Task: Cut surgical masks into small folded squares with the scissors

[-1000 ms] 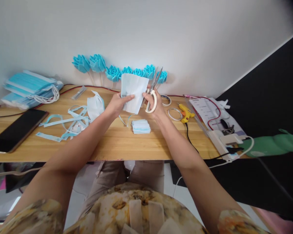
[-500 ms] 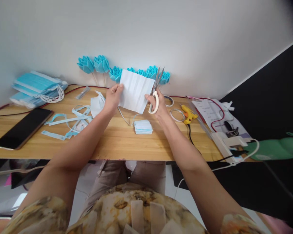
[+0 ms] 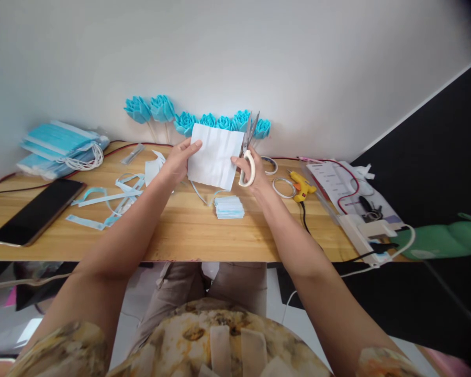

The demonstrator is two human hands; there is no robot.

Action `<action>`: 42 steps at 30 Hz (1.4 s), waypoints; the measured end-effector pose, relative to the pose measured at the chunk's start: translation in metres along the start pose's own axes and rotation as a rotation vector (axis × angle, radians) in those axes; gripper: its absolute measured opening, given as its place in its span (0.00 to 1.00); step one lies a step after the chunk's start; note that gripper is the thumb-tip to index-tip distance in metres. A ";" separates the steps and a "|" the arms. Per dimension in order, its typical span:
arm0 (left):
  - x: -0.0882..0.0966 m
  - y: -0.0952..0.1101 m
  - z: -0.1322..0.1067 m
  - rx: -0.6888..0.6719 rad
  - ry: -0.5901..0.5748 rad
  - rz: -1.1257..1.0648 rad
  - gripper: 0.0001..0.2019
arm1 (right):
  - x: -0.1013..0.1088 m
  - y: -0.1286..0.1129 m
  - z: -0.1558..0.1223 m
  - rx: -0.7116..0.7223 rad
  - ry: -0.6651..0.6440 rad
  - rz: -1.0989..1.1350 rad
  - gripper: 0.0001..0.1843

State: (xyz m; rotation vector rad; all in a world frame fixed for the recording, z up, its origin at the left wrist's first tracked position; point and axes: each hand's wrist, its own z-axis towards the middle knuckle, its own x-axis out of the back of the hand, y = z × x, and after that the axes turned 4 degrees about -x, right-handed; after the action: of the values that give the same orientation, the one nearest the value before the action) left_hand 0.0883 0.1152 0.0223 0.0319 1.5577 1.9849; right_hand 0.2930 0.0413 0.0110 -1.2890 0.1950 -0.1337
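My left hand pinches the left edge of a white pleated mask sheet, held up flat above the wooden table. My right hand grips cream-handled scissors, blades pointing up beside the sheet's right edge, and its fingers also touch that edge. Below the sheet lies a small stack of cut blue-and-white squares. Several blue fabric roses on sticks lean against the wall behind.
Cut blue strips and ear loops lie at the left, with a dark phone and a pile of blue masks. At the right are tape rolls, a yellow glue gun, cables and a white power strip.
The sheet has been turned and spread flat between both hands, then lowered slightly. The scissors stay upright in the right hand at the sheet's right edge.
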 end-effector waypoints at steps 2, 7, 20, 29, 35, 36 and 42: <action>0.000 0.000 -0.001 0.012 0.002 0.025 0.24 | 0.000 0.002 -0.001 -0.004 -0.041 0.018 0.24; -0.003 -0.002 -0.003 0.015 0.079 0.045 0.21 | -0.001 0.002 0.000 -0.055 -0.044 0.061 0.27; -0.004 -0.006 -0.005 0.003 0.161 0.051 0.18 | 0.001 -0.002 0.005 0.048 0.198 0.009 0.25; -0.003 -0.011 0.000 -0.049 0.188 -0.002 0.25 | -0.001 -0.001 0.004 -0.067 0.068 0.122 0.32; 0.000 -0.012 0.005 -0.077 0.225 -0.037 0.29 | -0.010 0.001 -0.001 -0.127 -0.027 0.147 0.35; 0.000 -0.012 0.005 -0.078 0.223 -0.047 0.30 | -0.011 0.001 -0.002 -0.133 -0.029 0.146 0.35; -0.008 -0.015 0.003 -0.054 0.181 -0.099 0.28 | -0.010 0.004 0.000 -0.071 0.067 0.088 0.33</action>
State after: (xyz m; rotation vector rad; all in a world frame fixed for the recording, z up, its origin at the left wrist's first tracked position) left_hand 0.1030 0.1154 0.0122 -0.2489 1.5832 1.9965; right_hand 0.2830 0.0447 0.0084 -1.3450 0.3158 -0.0956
